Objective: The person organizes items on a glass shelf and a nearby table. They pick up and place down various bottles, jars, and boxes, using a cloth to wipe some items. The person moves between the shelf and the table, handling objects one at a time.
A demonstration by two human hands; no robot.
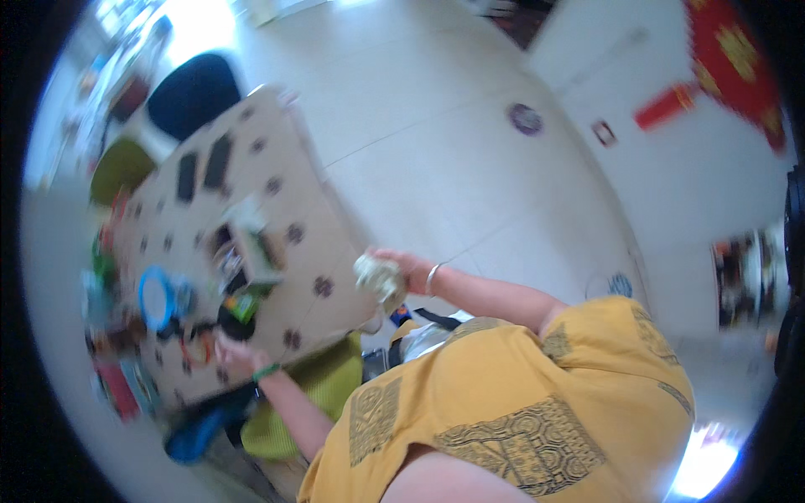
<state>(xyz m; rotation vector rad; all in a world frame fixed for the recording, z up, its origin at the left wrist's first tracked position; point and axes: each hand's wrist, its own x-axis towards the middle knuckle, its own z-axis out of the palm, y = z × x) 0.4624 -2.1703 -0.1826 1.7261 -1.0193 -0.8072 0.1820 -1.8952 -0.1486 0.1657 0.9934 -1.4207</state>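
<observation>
My right hand [402, 269], with a silver bangle at the wrist, grips a crumpled pale green cloth [378, 276] beside the near right edge of the table. Over the table's lower part reaches my left hand [238, 355], a green bangle on its wrist. The blurred fingers of that hand are close to a red-orange loop-like item [198, 349]; whether they touch it cannot be told. A dark round item with a green packet [242, 308] lies just above my left hand.
The patterned tablecloth [308, 258] carries an organizer box [255, 258], a blue-rimmed round object [156, 298] and two dark rectangular items [217, 162]. A green chair [314, 383] stands against the near edge, a dark chair [194, 94] at the far end. A round purple item [525, 119] lies on the floor.
</observation>
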